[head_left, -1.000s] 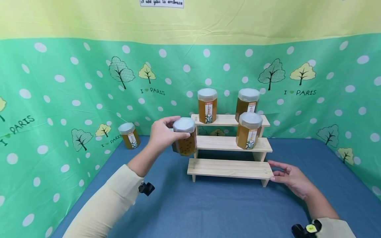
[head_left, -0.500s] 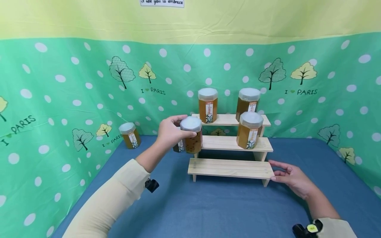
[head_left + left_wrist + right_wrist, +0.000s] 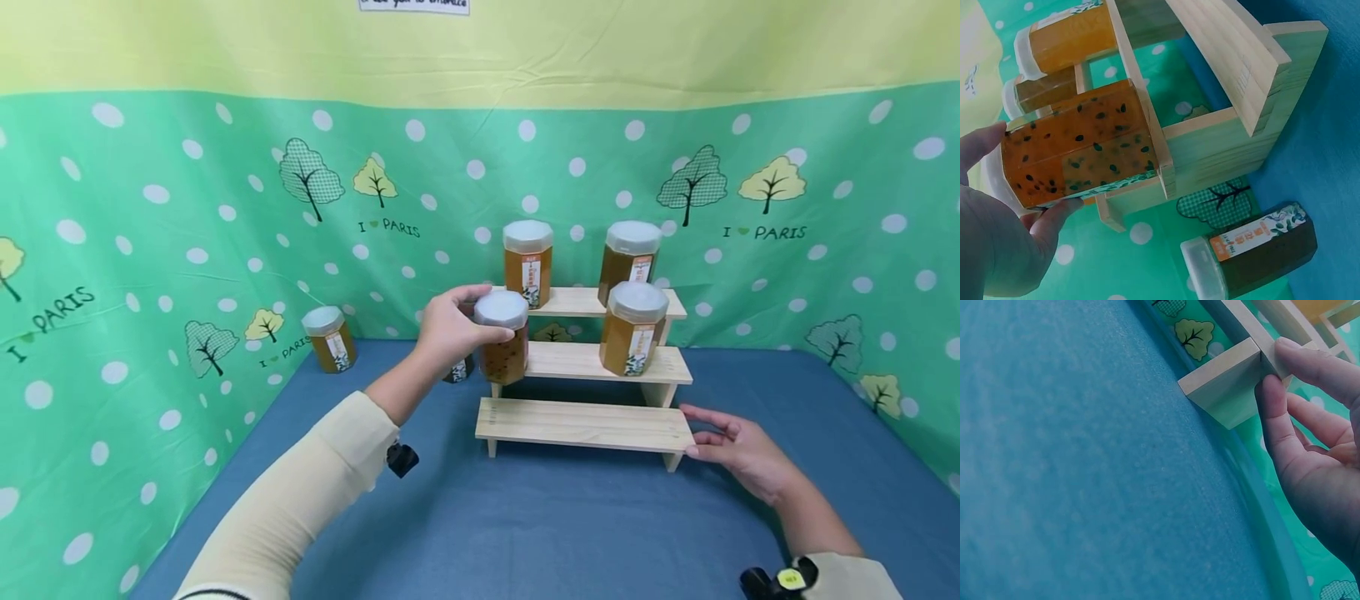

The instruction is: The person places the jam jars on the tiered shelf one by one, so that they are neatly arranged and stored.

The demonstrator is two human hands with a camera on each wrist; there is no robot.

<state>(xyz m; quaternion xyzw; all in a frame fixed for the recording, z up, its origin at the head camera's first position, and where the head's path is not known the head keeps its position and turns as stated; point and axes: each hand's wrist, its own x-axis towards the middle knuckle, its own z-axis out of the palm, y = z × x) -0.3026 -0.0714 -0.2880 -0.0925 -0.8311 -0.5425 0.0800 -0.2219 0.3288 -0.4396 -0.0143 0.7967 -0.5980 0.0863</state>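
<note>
My left hand (image 3: 456, 329) grips a white-lidded jar of orange-brown preserve with dark seeds (image 3: 504, 357) near its lid, thumb and fingers on opposite sides. This jar is upright at the left end of the middle step of a three-step wooden display stand (image 3: 585, 423). In the left wrist view, the base of the seeded jar (image 3: 1094, 147) is right at the step's edge. My right hand (image 3: 742, 458) pinches the right end of the lowest step; the right wrist view shows the thumb and a finger at the board's corner (image 3: 1266, 359).
An amber jar (image 3: 528, 275) and a darker jar (image 3: 619, 271) stand on the top step. Another amber jar (image 3: 624, 346) occupies the middle step's right end. On the blue cloth, one jar (image 3: 330, 346) is at back left, and a dark jar (image 3: 1266, 250) stands beside the stand.
My left hand has carried the seeded jar rightward and slightly up to the middle step's left end, uncovering part of the dark jar behind. The right hand keeps its place on the stand.
</note>
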